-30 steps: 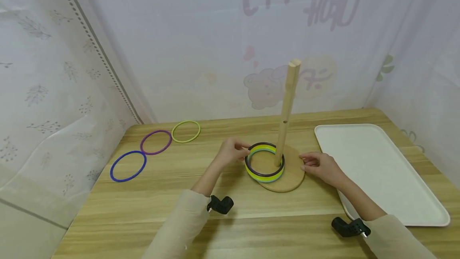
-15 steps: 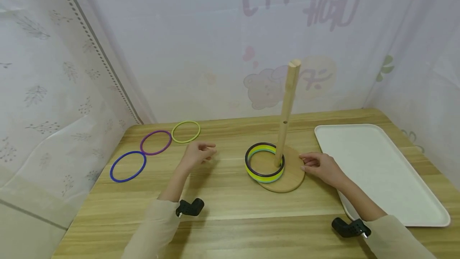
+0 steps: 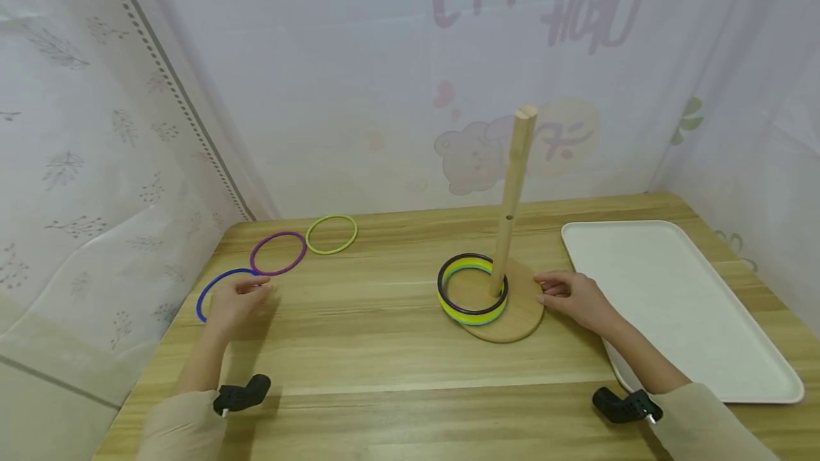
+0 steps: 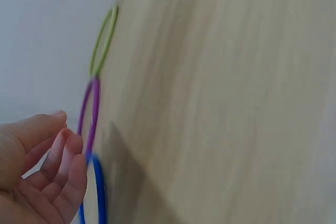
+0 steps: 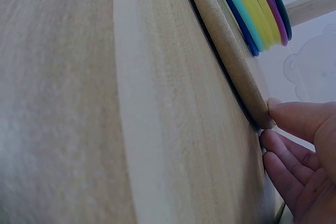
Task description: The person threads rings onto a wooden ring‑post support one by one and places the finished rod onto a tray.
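My left hand (image 3: 232, 308) is over the blue ring (image 4: 101, 190) at the far left of the table (image 3: 359, 390), fingers loosely bent, thumb apart from them, nothing held. Contact with the ring: can't tell. Blue ring lies flat, partly hidden by my hand; purple ring (image 4: 95, 108) touches it on the far side, then the yellow-green ring (image 3: 329, 252) touches the purple, all three in a slanting row.

My right hand (image 3: 579, 299) pinches the right rim of the round wooden base (image 3: 522, 315), thumb on top. Wooden post (image 3: 512, 198) rises from that base, upright. A ring stack (image 3: 472, 318) goes around the post, shifted left, so the post sits by its right inner side; dark ring on top, then purple, yellow, turquoise, blue lowest.

White tray (image 3: 673, 304) on the right, beyond my right wrist. Printed cloth (image 3: 359, 91) hangs behind the table.
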The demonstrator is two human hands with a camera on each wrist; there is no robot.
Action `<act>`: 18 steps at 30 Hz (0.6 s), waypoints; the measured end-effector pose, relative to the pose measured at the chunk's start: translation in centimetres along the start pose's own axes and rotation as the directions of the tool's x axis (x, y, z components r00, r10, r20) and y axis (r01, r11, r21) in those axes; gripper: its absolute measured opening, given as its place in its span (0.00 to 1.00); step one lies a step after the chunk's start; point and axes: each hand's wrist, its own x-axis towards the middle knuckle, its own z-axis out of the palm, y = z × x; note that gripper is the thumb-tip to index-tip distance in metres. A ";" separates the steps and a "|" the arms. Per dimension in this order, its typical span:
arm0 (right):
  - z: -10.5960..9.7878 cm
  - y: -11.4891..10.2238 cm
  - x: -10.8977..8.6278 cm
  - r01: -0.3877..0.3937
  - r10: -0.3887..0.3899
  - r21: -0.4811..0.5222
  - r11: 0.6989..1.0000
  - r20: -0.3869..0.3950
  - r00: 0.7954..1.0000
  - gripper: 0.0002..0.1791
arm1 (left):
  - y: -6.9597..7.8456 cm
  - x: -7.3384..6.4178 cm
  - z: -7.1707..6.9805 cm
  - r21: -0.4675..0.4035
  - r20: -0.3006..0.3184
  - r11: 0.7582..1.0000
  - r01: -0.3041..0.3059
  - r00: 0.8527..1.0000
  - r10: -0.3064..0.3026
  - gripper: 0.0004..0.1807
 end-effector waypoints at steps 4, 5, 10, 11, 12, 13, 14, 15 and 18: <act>0.0 0.0 0.0 0.001 -0.001 0.006 1.000 0.003 1.000 0.19 | -1.7 -0.8 -2.6 0.021 -0.069 0.999 0.038 0.997 -0.037 0.25; 0.0 0.0 -0.1 -0.001 0.001 0.009 1.000 0.003 1.000 0.19 | -2.1 -1.0 -3.2 0.030 -0.085 0.998 0.055 0.995 -0.052 0.25; 0.0 0.1 0.0 -0.007 0.007 0.003 1.000 0.002 1.000 0.20 | -3.5 -1.6 -5.4 -0.102 -0.180 0.980 0.169 0.966 -0.185 0.09; 0.0 0.2 0.0 -0.008 0.008 0.001 1.000 0.000 1.000 0.19 | -3.8 -1.6 -5.7 -0.149 -0.196 0.971 0.188 0.957 -0.215 0.05; 0.0 0.2 0.0 -0.008 0.008 -0.001 1.000 -0.001 1.000 0.19 | -4.0 -1.6 -6.0 -0.196 -0.213 0.959 0.206 0.945 -0.247 0.06; 0.0 0.2 0.0 -0.009 0.009 -0.004 1.000 -0.003 1.000 0.19 | -4.2 -1.7 -6.2 -0.241 -0.229 0.946 0.219 0.934 -0.275 0.11; 0.0 0.2 0.0 -0.008 0.008 -0.003 1.000 -0.002 1.000 0.19 | -4.4 -1.7 -6.4 -0.269 -0.246 0.935 0.229 0.923 -0.297 0.15; 0.0 0.2 0.0 -0.006 0.006 -0.003 1.000 -0.002 1.000 0.19 | -4.6 -1.7 -6.5 -0.300 -0.260 0.924 0.236 0.912 -0.317 0.17; 0.0 0.2 0.0 -0.004 0.004 0.000 1.000 -0.003 1.000 0.19 | -5.1 -1.8 -6.6 -0.305 -0.309 0.919 0.251 0.886 -0.345 0.16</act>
